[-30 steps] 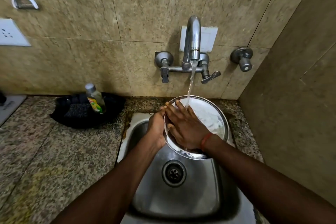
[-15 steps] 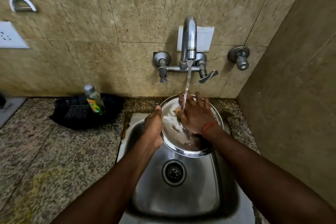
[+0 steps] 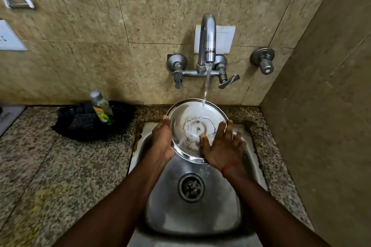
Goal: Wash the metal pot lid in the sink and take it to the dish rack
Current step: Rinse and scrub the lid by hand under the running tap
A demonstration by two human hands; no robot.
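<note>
Holding the metal pot lid (image 3: 186, 124) by its left rim, the left hand (image 3: 162, 138) tilts it over the sink (image 3: 192, 210). The right hand (image 3: 222, 146) lies flat and open on its right side, under running water (image 3: 205, 90).

Sink basin (image 3: 200, 216) open at six o'clock; tap (image 3: 207, 42) overhangs at twelve (wall (image 3: 321, 106) close at three).

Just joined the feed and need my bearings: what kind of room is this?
Most likely a home kitchen's washing-up corner. A steel sink is set into a speckled stone counter, a wall tap runs water onto the pot lid, and a dish soap bottle stands beside a scrubber.
</note>
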